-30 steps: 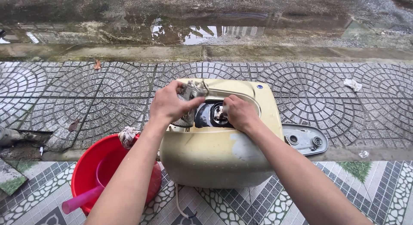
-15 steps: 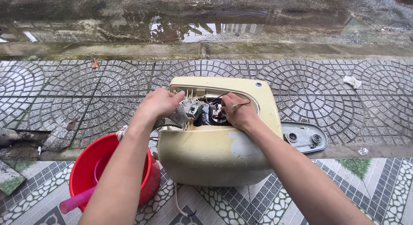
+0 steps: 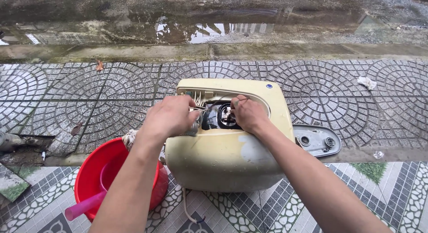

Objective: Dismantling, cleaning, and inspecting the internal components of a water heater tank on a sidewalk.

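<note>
A cream plastic appliance housing [image 3: 232, 157] lies on the tiled ground, its open side up and showing dark inner parts and wires [image 3: 218, 115]. My left hand [image 3: 171, 117] is closed on a small grey metal part at the left edge of the opening. My right hand [image 3: 247, 115] rests on the right edge, fingertips reaching into the cavity onto a white piece. Whether that hand grips anything is hidden.
A red plastic basin [image 3: 96, 175] with a pink handled scoop [image 3: 84, 206] sits at the lower left. A grey cover plate [image 3: 318, 141] lies just right of the housing. Behind runs a concrete kerb and a wet road with a puddle [image 3: 200, 30]. A white scrap [image 3: 366, 82] lies far right.
The view has shifted slightly. My left hand has dropped lower and leftward with the grey part, from above the opening to its left edge. My right hand stays at the cavity.
</note>
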